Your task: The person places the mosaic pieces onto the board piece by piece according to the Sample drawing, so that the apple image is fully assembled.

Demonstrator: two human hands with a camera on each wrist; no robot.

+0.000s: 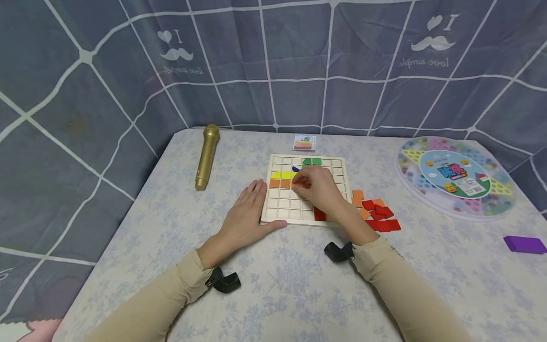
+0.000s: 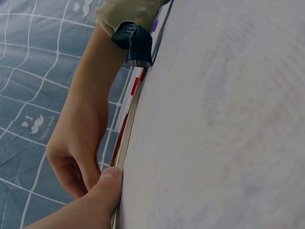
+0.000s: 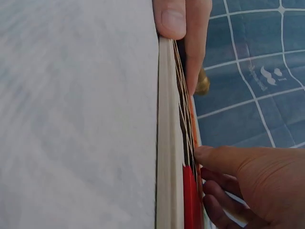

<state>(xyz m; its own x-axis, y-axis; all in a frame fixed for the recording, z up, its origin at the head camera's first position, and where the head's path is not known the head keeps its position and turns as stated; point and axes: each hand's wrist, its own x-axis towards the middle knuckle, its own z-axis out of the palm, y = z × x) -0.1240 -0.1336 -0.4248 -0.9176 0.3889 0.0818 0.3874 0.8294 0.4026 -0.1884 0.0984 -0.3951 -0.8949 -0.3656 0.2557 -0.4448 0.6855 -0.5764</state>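
A wooden grid board (image 1: 279,214) lies on the table, with yellow tiles (image 1: 276,175), orange tiles (image 1: 275,183), green pieces (image 1: 316,161), a blue piece (image 1: 295,169) and red tiles (image 1: 319,214) in its cells. My left hand (image 1: 248,211) lies along the board's left edge, fingers straight, thumb at the front corner. Over the middle of the board, my right hand (image 1: 319,186) pinches an orange tile at the end of the orange row; its fingers mostly hide that tile. In the right wrist view the thumb (image 3: 214,156) sits low against the board's surface.
Loose red and orange tiles (image 1: 376,213) lie right of the board. A small picture card (image 1: 304,142) is behind it. A gold microphone (image 1: 207,159) lies left, a round clear case (image 1: 457,178) right, and a purple block (image 1: 524,244) near the right edge.
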